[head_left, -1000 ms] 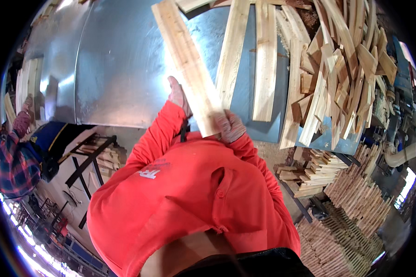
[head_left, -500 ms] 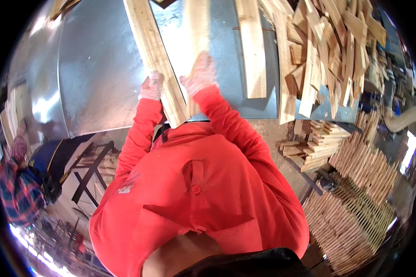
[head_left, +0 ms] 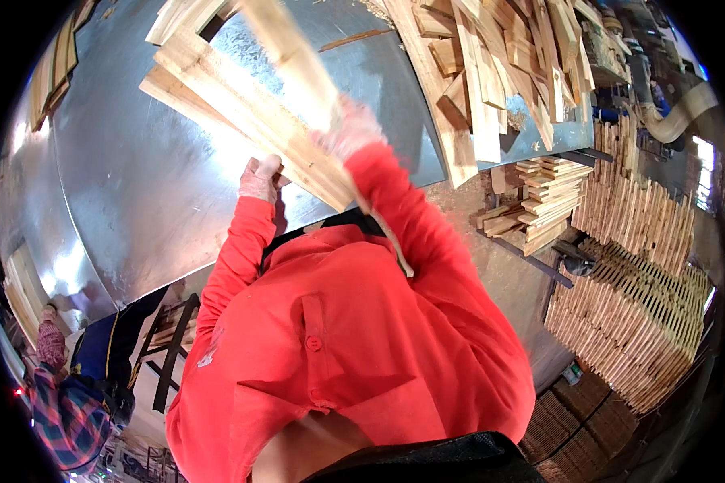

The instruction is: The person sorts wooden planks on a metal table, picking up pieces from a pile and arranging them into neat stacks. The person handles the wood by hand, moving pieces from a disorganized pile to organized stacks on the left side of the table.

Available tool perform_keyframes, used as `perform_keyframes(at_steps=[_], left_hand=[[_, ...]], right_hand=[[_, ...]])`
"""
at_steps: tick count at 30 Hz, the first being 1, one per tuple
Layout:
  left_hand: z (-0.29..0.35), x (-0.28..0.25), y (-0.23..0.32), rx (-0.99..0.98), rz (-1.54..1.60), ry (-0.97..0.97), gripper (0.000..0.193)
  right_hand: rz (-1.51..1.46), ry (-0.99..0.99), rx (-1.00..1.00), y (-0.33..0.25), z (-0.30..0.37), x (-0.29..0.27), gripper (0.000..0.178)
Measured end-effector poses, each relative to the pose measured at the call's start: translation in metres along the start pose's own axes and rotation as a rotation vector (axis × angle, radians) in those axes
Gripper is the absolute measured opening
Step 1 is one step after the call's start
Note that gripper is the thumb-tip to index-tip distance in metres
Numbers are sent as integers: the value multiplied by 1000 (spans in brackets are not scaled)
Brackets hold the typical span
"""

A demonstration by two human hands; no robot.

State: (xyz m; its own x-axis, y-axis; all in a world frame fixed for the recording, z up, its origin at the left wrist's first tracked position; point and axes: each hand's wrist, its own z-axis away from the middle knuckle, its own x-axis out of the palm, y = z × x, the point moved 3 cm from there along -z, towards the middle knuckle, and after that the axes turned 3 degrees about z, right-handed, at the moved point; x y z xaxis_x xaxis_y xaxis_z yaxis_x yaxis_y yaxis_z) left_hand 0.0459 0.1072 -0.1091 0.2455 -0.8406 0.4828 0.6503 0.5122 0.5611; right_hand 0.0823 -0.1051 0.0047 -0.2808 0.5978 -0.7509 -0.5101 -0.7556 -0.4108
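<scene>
My left hand point(head_left: 258, 179), in a pale glove, is closed at the left edge of a long wooden board point(head_left: 250, 109), close to its near end. This board lies slantwise over another wooden board point(head_left: 187, 101) on the metal table. My right hand point(head_left: 353, 129), gloved and blurred by motion, grips the near end of a second long board point(head_left: 286, 52), also smeared by motion. That board slants away to the far left, above the first one. The right hand's fingers are partly hidden.
The shiny metal table point(head_left: 129, 177) carries a heap of loose wood offcuts point(head_left: 491, 60) on its right. Stacked slats point(head_left: 620, 322) stand on the floor at the right. A co-worker in a plaid sleeve point(head_left: 68, 419) handles boards at the far left. More boards point(head_left: 54, 68) lie at the far left edge.
The view has turned rightward, and the boards now slant more to the left. My right hand has swung its board across toward the left one. The separate board on the right no longer lies there.
</scene>
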Motion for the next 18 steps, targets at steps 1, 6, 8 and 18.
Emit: perform_keyframes(at_steps=[1,6,8,18], left_hand=[[3,8,-7,-18,119,-27,48],[-4,34,-10,-60,139,-78,63],[8,51,1,-2,-105,145,57],[34,80,0,-180,276,139,48]], right_hand=[[69,-78,-53,-15,27,-5,88],[197,-37,-312,19,40,21,87],[272,356,-105,73,32,-22,94],[-14,111,432,180,55,-83,96]])
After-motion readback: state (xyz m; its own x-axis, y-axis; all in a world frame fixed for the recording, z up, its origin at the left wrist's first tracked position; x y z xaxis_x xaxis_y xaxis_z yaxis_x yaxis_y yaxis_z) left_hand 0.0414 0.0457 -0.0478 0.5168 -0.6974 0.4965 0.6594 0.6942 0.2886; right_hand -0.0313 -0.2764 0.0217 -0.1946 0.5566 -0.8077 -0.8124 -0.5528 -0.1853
